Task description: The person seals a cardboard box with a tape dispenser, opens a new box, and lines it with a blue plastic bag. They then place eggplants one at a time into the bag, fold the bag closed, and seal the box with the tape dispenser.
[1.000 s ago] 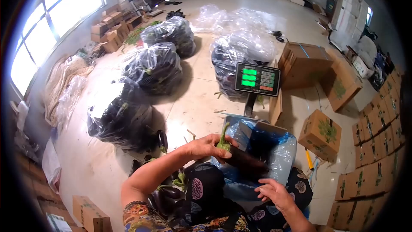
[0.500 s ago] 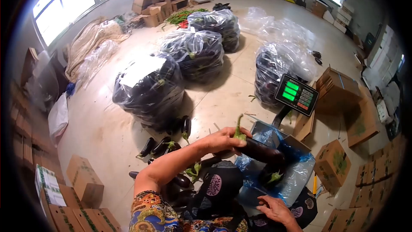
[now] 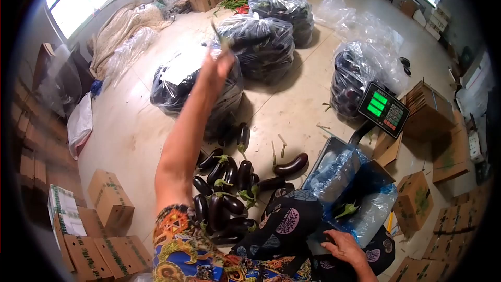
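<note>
My left hand (image 3: 219,63), blurred by motion, is raised in front of the nearest plastic bag of eggplants (image 3: 175,81). It grips an eggplant (image 3: 242,40) by the stem end; the dark body blends with the bag behind. My right hand (image 3: 345,249) lies with fingers apart by the lower edge of a box lined with blue plastic (image 3: 377,203). Inside that box, a green cap shows on an eggplant (image 3: 346,210). Several loose eggplants (image 3: 216,211) lie on the floor by my left leg, and a curved eggplant (image 3: 291,165) rests apart from them.
A scale display (image 3: 383,108) with green digits stands beyond the lined box. More filled bags (image 3: 263,47) stand ahead, and another bag (image 3: 349,81) is to the right. Cardboard boxes (image 3: 110,201) flank me on the left, with others (image 3: 412,198) at right.
My left hand has swung from above the lined box up and left, carrying the eggplant. My right hand stays beside the box. The view has shifted, showing more floor eggplants.
</note>
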